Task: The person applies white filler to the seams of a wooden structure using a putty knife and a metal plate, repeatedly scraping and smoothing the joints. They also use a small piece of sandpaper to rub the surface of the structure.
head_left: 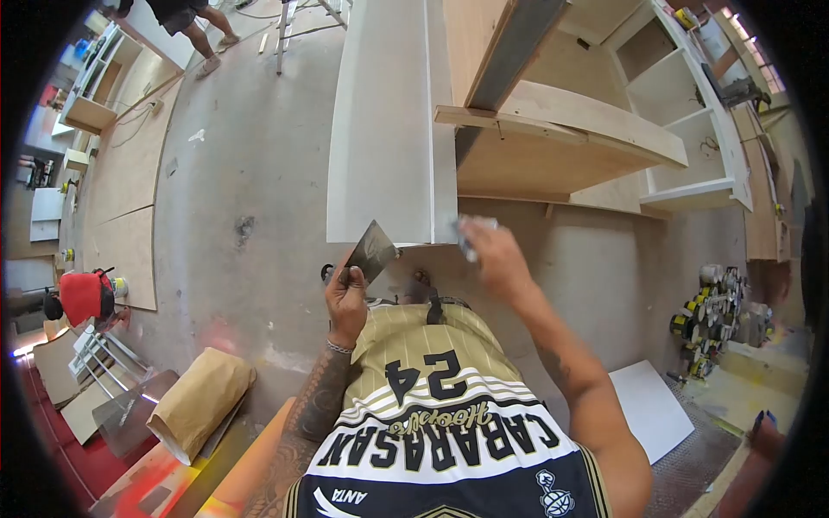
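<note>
My left hand [347,302] is closed on the lower corner of a flat metal putty scraper [373,250]. Its dark blade points up and overlaps the near end of a long white panel [380,129]. Closed around a small flat tool [466,241], my right hand [496,255] is right at the panel's near right corner. Motion smears this tool, and I cannot tell its exact kind. A narrow white strip [443,173] runs along the panel's right side.
Unfinished wooden cabinet frames [596,129] stand on the right, with a beam jutting toward the panel. A stepladder [302,30] and a person [194,30] are at the far left. A brown paper bag [203,401] lies lower left; several cans [712,311] stand right.
</note>
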Motion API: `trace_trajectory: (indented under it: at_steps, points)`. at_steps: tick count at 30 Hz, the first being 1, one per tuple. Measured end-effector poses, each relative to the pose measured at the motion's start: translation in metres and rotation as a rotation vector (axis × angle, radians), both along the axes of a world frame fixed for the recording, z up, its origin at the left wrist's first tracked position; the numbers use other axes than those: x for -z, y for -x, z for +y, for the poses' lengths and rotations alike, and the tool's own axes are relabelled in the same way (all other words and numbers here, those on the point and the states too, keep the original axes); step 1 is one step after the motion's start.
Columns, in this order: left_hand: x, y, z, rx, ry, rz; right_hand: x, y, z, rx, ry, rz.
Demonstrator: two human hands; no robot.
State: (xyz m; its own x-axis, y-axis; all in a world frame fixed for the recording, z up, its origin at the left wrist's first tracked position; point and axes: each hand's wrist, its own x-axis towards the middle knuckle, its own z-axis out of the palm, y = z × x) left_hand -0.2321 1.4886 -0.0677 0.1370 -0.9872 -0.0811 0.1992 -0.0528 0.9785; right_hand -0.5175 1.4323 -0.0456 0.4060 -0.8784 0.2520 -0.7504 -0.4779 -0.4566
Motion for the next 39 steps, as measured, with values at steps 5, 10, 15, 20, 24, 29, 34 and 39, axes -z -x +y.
trace_trajectory:
  at_steps: [5, 10, 15, 20, 24, 29, 34, 39]
  points:
    - [-0.009, 0.006, 0.000, -0.018, -0.019, -0.004, 0.035, 0.003, -0.100, 0.118, -0.013, -0.088]
    - [-0.009, 0.002, 0.006, -0.016, -0.047, -0.035, 0.040, -0.008, -0.120, 0.082, -0.093, -0.049]
    - [0.004, -0.001, 0.010, -0.021, -0.067, 0.002, 0.035, -0.013, -0.056, -0.088, -0.113, -0.094]
    - [-0.007, 0.003, 0.001, -0.012, -0.049, 0.016, -0.004, 0.002, 0.014, -0.239, -0.318, 0.113]
    - [-0.006, -0.001, -0.002, -0.019, -0.026, 0.018, 0.003, 0.011, -0.039, -0.007, -0.007, -0.081]
    - [-0.017, 0.003, 0.002, -0.075, -0.033, -0.041, 0.030, -0.003, -0.142, 0.205, -0.056, 0.037]
    - [-0.010, -0.001, 0.018, -0.123, -0.100, 0.012, 0.051, -0.019, -0.181, 0.223, -0.179, 0.154]
    - [0.003, -0.011, 0.027, -0.072, -0.080, 0.052, 0.068, -0.021, -0.170, 0.229, -0.059, 0.026]
